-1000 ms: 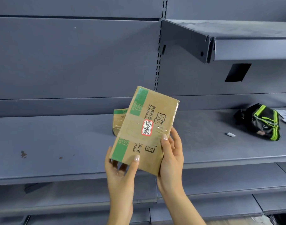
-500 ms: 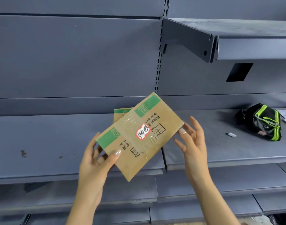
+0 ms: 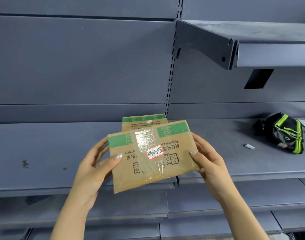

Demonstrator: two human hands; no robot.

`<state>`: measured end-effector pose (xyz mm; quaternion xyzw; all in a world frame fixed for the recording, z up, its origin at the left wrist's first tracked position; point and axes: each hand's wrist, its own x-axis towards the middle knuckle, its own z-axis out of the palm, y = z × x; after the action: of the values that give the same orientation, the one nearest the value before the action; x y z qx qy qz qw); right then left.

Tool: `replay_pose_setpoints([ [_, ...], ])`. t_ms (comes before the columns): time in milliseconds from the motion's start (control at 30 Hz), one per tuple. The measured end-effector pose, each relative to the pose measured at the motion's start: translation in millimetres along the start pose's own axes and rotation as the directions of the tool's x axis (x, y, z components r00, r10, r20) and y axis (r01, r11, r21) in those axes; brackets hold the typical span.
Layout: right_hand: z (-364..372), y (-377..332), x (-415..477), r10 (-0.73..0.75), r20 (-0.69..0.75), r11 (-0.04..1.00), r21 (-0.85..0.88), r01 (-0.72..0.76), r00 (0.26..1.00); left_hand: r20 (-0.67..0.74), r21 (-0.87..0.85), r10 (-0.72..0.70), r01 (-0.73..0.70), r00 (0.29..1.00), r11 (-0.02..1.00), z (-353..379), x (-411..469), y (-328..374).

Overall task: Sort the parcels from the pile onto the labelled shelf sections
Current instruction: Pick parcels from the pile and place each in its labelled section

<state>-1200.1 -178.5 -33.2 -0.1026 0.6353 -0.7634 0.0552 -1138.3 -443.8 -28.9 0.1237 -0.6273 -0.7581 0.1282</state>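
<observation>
The left hand (image 3: 94,168) and the right hand (image 3: 209,161) are both gripping the parcel (image 3: 151,163), one at each short end, thumbs lying on the top face and fingers curling underneath. The parcel is hanging in the air just in front of the middle shelf (image 3: 53,153), tilting slightly down toward the person.

It is a flat cardboard box, and it is looking light, since thumbs and fingertips alone are carrying it. The card is looking stiff enough to hold by its edges. The clear tape (image 3: 144,141) running across the middle is shining and is probably slick, so the bare card at the ends is giving the better hold. A red-edged sticker (image 3: 155,152) with handwriting is showing on top.

Just behind, a second parcel (image 3: 143,122) is lying on the shelf against the back wall, taking up the spot straight ahead; the bare shelf beside it is offering room. Farther right, a small white object (image 3: 248,146) and a black-and-green bag (image 3: 283,134) are lying on the same level, well apart from the hands. Above them an upper shelf (image 3: 269,54) is jutting out, beside the slotted post (image 3: 170,75). No section labels are reading clearly.
</observation>
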Motion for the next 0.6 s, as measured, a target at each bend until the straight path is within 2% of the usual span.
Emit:
replay_pose_setpoints([
  [133, 11.5, 9.9, -7.7, -0.005, -0.143, 0.994, 0.103, 0.02, 0.99, -0.117, -0.025, 0.047, -0.05, 0.992, 0.998, 12.5, -0.2, 0.7],
  [267, 18.3, 11.8, -12.2, -0.026, -0.256, 0.989, 0.136, 0.062, 0.966, -0.127, -0.003, 0.074, -0.075, 0.989, 0.997, 22.0, -8.0, -0.9],
  [600, 21.1, -17.8, -14.9, -0.125, -0.306, 0.977, 0.126, 0.171, 0.944, -0.135, 0.0, 0.241, -0.244, 0.961, 0.97, 43.5, -27.8, 16.4],
])
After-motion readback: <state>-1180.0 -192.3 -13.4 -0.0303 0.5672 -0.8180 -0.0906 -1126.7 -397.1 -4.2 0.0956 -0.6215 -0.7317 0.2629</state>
